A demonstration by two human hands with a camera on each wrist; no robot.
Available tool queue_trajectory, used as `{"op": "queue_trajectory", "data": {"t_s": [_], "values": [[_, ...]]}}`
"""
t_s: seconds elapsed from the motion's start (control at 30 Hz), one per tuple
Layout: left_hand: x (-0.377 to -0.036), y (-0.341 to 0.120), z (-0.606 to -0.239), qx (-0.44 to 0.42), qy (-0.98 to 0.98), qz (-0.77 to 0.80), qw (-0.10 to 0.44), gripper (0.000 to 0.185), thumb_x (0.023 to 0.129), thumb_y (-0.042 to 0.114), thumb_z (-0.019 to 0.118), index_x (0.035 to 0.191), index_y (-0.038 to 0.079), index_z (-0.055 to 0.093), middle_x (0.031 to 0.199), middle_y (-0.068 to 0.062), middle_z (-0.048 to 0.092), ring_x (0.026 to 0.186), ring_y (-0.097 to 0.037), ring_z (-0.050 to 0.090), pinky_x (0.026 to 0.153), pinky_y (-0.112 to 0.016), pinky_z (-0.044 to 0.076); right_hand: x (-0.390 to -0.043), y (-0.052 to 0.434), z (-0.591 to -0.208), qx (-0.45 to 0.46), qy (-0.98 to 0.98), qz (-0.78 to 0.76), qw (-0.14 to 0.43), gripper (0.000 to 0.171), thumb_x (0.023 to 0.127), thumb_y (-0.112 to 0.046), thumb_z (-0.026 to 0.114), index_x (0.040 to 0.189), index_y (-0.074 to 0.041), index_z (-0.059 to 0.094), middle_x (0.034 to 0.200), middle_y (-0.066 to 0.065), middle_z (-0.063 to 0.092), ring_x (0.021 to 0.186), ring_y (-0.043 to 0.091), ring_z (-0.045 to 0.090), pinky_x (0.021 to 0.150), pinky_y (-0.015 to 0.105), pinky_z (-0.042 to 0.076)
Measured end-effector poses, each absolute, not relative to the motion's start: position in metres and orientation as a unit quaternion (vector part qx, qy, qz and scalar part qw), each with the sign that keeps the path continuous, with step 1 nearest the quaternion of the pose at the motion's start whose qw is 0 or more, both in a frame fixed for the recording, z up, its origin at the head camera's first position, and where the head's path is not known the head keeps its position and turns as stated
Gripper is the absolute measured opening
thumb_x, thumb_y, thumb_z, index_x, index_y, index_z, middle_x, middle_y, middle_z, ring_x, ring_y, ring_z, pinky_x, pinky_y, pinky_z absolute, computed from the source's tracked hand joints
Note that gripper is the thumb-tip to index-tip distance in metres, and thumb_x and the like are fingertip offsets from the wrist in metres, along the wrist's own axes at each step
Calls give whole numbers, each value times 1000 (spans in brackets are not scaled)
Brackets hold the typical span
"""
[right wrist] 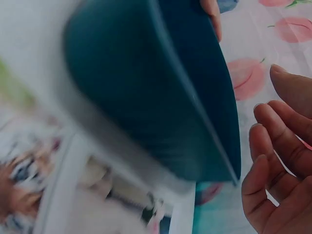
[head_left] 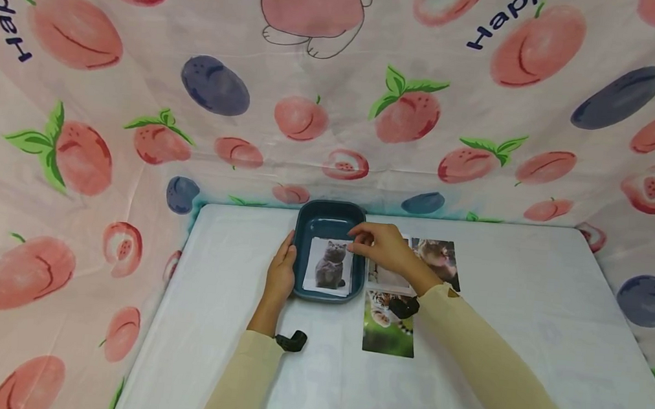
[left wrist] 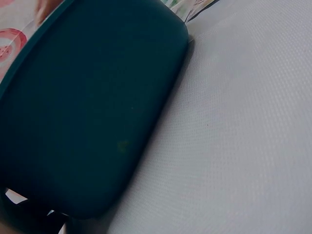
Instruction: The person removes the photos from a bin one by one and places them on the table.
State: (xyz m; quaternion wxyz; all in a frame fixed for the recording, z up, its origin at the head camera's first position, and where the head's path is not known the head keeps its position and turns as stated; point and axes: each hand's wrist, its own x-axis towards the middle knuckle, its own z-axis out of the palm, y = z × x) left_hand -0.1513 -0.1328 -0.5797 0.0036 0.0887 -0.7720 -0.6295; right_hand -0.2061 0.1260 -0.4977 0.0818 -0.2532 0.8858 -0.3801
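A dark teal tray stands at the back of the table, holding a stack of photo cards. The top card shows a grey cat. My left hand holds the tray's left side at the rim. Over the right rim hovers my right hand, its fingers loosely bent; the right wrist view shows nothing between the thumb and the fingers. Right of the tray lie a tiger card, a card with a blurred animal and a pale card partly hidden by my right arm.
A white cloth covers the table. Peach-patterned fabric hangs behind it and at both sides. Dark straps with small devices sit on both wrists.
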Motion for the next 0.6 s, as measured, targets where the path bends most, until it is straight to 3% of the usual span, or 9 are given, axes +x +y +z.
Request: {"op": "queue_trajectory", "data": {"t_s": [0.6], "values": [[-152, -133, -579, 93, -760, -643, -10, 51, 112, 40, 34, 161, 26, 35, 167, 3, 32, 157, -24, 23, 128, -52, 19, -249, 61, -501, -262, 894, -329, 156, 42, 91, -33, 78, 123, -7, 72, 107, 5, 76, 93, 19, 69, 81, 35, 58]]}}
